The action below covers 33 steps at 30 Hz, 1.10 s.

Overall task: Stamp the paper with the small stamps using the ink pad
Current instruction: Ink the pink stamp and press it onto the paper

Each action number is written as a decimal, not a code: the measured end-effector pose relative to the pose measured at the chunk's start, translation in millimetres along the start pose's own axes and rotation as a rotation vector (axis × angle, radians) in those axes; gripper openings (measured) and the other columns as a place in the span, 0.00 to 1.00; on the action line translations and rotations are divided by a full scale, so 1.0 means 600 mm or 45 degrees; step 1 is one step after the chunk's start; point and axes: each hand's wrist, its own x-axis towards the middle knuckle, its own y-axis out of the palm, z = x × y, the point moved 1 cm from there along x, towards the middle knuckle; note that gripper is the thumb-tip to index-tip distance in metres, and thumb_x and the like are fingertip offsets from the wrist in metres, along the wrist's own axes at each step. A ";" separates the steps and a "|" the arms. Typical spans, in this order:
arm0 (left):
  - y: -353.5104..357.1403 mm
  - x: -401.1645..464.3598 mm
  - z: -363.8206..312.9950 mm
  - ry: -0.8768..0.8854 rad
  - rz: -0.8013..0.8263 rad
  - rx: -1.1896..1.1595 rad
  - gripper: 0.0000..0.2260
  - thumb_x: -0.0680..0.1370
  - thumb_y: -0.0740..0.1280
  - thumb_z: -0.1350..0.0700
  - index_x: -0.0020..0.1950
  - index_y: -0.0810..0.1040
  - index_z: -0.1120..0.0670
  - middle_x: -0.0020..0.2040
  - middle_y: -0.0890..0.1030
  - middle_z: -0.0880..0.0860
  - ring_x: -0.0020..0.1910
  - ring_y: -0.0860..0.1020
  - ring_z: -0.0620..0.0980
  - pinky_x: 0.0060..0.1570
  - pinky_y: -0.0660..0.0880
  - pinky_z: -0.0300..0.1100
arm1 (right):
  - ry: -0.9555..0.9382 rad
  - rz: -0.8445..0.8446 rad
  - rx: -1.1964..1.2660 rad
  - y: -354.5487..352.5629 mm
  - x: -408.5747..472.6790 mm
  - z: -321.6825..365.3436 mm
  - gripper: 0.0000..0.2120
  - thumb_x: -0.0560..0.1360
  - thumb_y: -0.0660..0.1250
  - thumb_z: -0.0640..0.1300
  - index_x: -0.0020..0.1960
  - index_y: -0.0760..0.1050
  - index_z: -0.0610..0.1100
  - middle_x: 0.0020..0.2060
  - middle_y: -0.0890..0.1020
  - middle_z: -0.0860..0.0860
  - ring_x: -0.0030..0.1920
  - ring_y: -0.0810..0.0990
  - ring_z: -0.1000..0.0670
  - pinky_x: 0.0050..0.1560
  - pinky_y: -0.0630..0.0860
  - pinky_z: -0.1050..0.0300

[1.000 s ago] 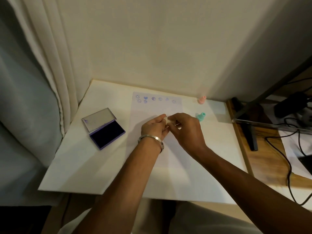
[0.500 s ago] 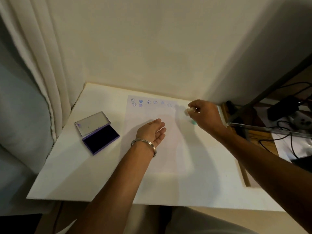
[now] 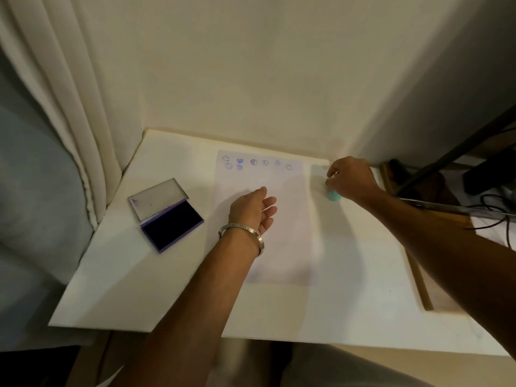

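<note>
A white paper (image 3: 282,247) lies on the table with a row of purple stamp marks (image 3: 252,162) along its far edge. The open purple ink pad (image 3: 173,223) sits to its left, lid folded back. My left hand (image 3: 255,209) hovers or rests over the paper's middle with relaxed, straight fingers, holding nothing. To the right of the paper, my right hand (image 3: 351,178) curls its fingers downward right over a small teal stamp (image 3: 334,195). Whether those fingers pinch a stamp is hidden.
The white table (image 3: 111,289) meets a wall at the back and a curtain (image 3: 55,107) on the left. A wooden desk edge (image 3: 418,280) with cables (image 3: 497,219) and dark equipment lies to the right.
The two hands held a pale stamp together over the paper; the right hand then carried it right to the teal stamp, and the left hand let go and opened.
</note>
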 end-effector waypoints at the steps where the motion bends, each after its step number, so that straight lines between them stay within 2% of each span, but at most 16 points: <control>1: -0.002 0.000 0.000 -0.003 0.004 -0.008 0.03 0.78 0.65 0.52 0.45 0.76 0.50 0.42 0.83 0.49 0.39 0.80 0.46 0.35 0.74 0.38 | 0.007 0.008 0.004 0.003 0.000 0.001 0.07 0.70 0.72 0.40 0.48 0.83 0.42 0.47 0.84 0.44 0.42 0.78 0.47 0.42 0.75 0.57; 5: -0.005 0.002 0.000 -0.021 0.008 -0.023 0.03 0.77 0.65 0.52 0.46 0.76 0.50 0.42 0.83 0.49 0.39 0.81 0.46 0.33 0.73 0.38 | 0.038 -0.001 0.030 0.006 -0.003 0.000 0.11 0.69 0.73 0.42 0.51 0.83 0.43 0.49 0.84 0.45 0.46 0.80 0.45 0.46 0.78 0.55; 7: -0.004 0.003 -0.001 -0.019 0.008 -0.008 0.03 0.78 0.65 0.53 0.46 0.76 0.51 0.41 0.83 0.49 0.38 0.80 0.45 0.33 0.73 0.38 | 0.062 -0.043 0.020 0.002 -0.009 0.000 0.15 0.70 0.72 0.48 0.55 0.82 0.46 0.52 0.83 0.48 0.51 0.81 0.45 0.51 0.79 0.53; 10: -0.004 0.002 0.000 -0.015 0.024 0.003 0.03 0.78 0.64 0.55 0.45 0.76 0.51 0.42 0.82 0.48 0.38 0.80 0.45 0.32 0.72 0.36 | 0.084 -0.139 0.003 -0.011 -0.011 -0.001 0.15 0.72 0.68 0.54 0.55 0.82 0.48 0.50 0.84 0.48 0.50 0.81 0.44 0.48 0.78 0.54; 12: -0.004 0.002 0.001 -0.015 0.029 0.007 0.03 0.78 0.65 0.55 0.45 0.77 0.51 0.41 0.82 0.48 0.38 0.80 0.45 0.31 0.72 0.36 | 0.090 -0.179 0.014 -0.020 -0.007 -0.001 0.14 0.73 0.67 0.52 0.54 0.81 0.47 0.47 0.84 0.46 0.47 0.82 0.43 0.44 0.77 0.55; 14: -0.004 0.004 0.001 -0.021 0.028 0.010 0.03 0.77 0.65 0.55 0.44 0.77 0.52 0.41 0.82 0.48 0.37 0.80 0.45 0.30 0.71 0.36 | 0.099 -0.196 0.027 -0.026 0.000 -0.001 0.13 0.74 0.67 0.49 0.56 0.80 0.46 0.48 0.84 0.45 0.47 0.82 0.43 0.47 0.79 0.53; 18: -0.002 0.012 0.001 -0.033 0.032 0.010 0.04 0.77 0.66 0.54 0.44 0.78 0.52 0.40 0.82 0.49 0.37 0.79 0.45 0.29 0.71 0.35 | 0.115 -0.172 -0.014 -0.022 0.019 -0.002 0.16 0.75 0.67 0.46 0.61 0.77 0.44 0.56 0.81 0.43 0.55 0.79 0.41 0.52 0.77 0.51; 20: -0.001 0.014 0.002 -0.032 0.034 0.006 0.04 0.77 0.66 0.54 0.44 0.78 0.52 0.40 0.82 0.49 0.37 0.79 0.45 0.29 0.71 0.35 | 0.120 -0.133 -0.026 -0.017 0.026 0.000 0.16 0.75 0.66 0.46 0.62 0.77 0.44 0.57 0.80 0.43 0.56 0.79 0.40 0.52 0.76 0.52; 24: 0.003 0.017 0.005 -0.035 0.042 0.008 0.04 0.77 0.66 0.54 0.44 0.78 0.52 0.40 0.82 0.49 0.36 0.79 0.45 0.27 0.71 0.34 | 0.163 -0.138 0.015 -0.012 0.036 -0.002 0.13 0.75 0.67 0.40 0.59 0.79 0.44 0.55 0.81 0.42 0.54 0.80 0.40 0.48 0.75 0.54; 27: 0.005 0.018 0.006 -0.029 0.062 -0.012 0.03 0.77 0.66 0.55 0.44 0.77 0.52 0.39 0.82 0.49 0.35 0.80 0.45 0.25 0.70 0.33 | 0.130 -0.174 0.012 -0.016 0.034 -0.005 0.11 0.75 0.68 0.40 0.58 0.80 0.44 0.52 0.82 0.43 0.51 0.80 0.42 0.45 0.74 0.55; 30: 0.004 0.017 0.007 -0.009 0.094 -0.029 0.02 0.77 0.67 0.55 0.45 0.78 0.52 0.40 0.82 0.49 0.37 0.81 0.46 0.27 0.72 0.34 | 0.064 -0.275 0.111 -0.028 0.021 -0.001 0.11 0.77 0.65 0.43 0.57 0.80 0.44 0.51 0.83 0.44 0.48 0.81 0.43 0.48 0.79 0.52; 33: 0.000 0.014 0.004 0.004 0.126 -0.039 0.02 0.77 0.67 0.55 0.47 0.78 0.52 0.42 0.83 0.50 0.40 0.82 0.46 0.33 0.75 0.36 | -0.002 -0.312 0.223 -0.044 -0.006 0.021 0.11 0.75 0.67 0.50 0.54 0.80 0.47 0.44 0.85 0.47 0.42 0.81 0.47 0.45 0.78 0.55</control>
